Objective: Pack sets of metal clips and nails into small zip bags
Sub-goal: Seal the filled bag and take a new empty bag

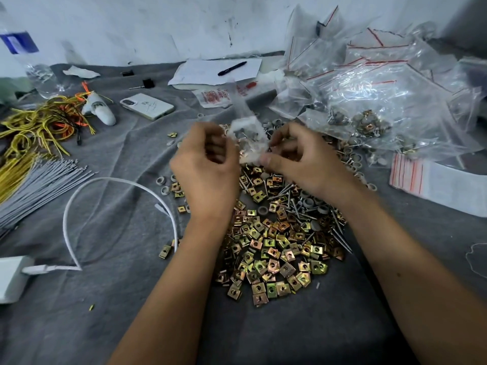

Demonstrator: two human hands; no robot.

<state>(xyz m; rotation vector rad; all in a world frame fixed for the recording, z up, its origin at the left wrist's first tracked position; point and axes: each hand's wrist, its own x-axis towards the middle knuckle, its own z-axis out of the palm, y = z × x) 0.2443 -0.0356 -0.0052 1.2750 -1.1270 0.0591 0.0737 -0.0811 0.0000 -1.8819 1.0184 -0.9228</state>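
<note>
Between left hand and right hand, both pinching it, a blurred zip bag, contents indistinct.

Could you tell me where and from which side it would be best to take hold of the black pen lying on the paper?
Probably pinch the black pen across the middle of its barrel, coming from above. It lies flat and alone on the white paper, slanted with its right end farther away, so both long sides are free.
</note>
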